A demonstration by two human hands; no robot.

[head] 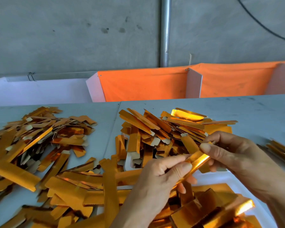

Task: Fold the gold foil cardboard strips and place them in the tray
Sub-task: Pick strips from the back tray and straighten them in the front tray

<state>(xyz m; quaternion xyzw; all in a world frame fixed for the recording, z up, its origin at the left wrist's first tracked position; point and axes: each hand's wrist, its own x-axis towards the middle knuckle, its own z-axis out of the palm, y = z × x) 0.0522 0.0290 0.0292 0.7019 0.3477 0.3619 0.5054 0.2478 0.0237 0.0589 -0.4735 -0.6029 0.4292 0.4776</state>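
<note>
We are mid-fold: our left hand (161,171) and right hand (234,153) both pinch one strip (196,162) above the tabletop. Next we likely crease it, then drop it into the tray (220,178).

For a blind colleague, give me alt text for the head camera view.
Both hands, left hand and right hand, pinch one gold foil strip above a white tray holding folded strips. Loose strip piles cover the grey table.
</note>
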